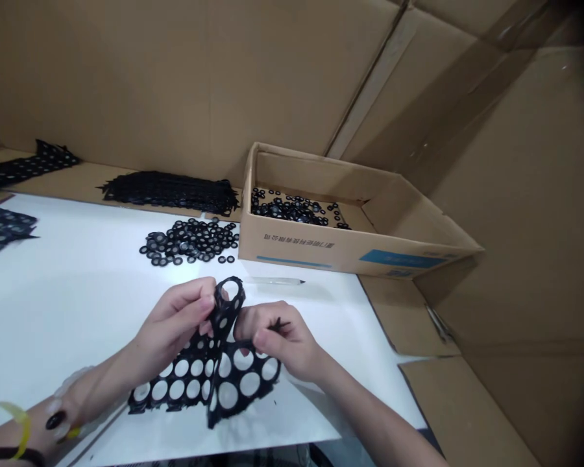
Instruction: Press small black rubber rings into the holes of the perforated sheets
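Note:
My left hand [178, 318] and my right hand [279, 340] both pinch a black rubber sheet [214, 373] punched full of round holes. The sheet is folded up between the hands, its top edge raised and its lower part resting on the white table surface [78, 298]. Fingers of both hands are closed on the sheet's upper part. A loose pile of small black rings [189, 241] lies on the white surface beyond the hands.
An open cardboard box [340, 250] with several black rings inside stands at the back right. A stack of black punched sheets [170, 191] lies behind the ring pile, with more sheets [2, 227] at the left edge. A clear pen [277, 281] lies by the box. Cardboard walls surround the area.

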Available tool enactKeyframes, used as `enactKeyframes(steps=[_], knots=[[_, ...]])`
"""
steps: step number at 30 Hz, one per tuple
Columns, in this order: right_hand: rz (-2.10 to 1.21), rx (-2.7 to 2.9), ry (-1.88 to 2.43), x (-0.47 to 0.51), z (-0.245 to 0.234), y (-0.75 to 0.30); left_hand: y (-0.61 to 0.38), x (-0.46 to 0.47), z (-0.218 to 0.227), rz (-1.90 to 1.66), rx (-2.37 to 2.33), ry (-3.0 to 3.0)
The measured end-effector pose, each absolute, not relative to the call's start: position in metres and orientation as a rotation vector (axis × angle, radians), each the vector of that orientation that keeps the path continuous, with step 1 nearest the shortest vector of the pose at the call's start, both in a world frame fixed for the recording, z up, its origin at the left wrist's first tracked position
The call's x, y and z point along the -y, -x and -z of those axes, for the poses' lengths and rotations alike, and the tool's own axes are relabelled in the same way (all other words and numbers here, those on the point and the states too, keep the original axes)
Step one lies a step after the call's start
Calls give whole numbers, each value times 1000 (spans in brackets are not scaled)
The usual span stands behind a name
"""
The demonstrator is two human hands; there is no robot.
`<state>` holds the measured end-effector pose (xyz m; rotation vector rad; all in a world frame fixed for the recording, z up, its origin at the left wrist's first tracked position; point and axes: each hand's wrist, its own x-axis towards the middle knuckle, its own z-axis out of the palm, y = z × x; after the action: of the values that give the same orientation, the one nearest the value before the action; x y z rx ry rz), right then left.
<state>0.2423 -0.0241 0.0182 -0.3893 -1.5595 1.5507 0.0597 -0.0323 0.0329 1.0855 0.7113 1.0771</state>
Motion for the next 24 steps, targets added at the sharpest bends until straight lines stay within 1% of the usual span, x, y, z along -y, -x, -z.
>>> enactKeyframes(steps=[3, 6, 8, 12, 16, 21, 24], knots=[[-1328, 1748, 590, 27, -22, -244, -55, 30, -26, -1072, -757, -1286], [-1057, 1827, 759, 30, -24, -243, -54, 29, -25, -989, -798, -1426], [-959, 1805, 798, 29, -25, -243, -55, 29, -27, -922, -831, -1506], [-868, 1823, 804, 26, -30, -247, -59, 28, -33, -835, -877, -1665], [-985, 1908, 794, 23, -35, -252, -59, 26, -37, -797, -907, -1770], [-1404, 1827, 831, 19, -35, -259, -54, 27, -38, -659, -914, -1848], [-1501, 1869, 840, 17, -36, -262, -55, 28, -38, -617, -909, -1888]])
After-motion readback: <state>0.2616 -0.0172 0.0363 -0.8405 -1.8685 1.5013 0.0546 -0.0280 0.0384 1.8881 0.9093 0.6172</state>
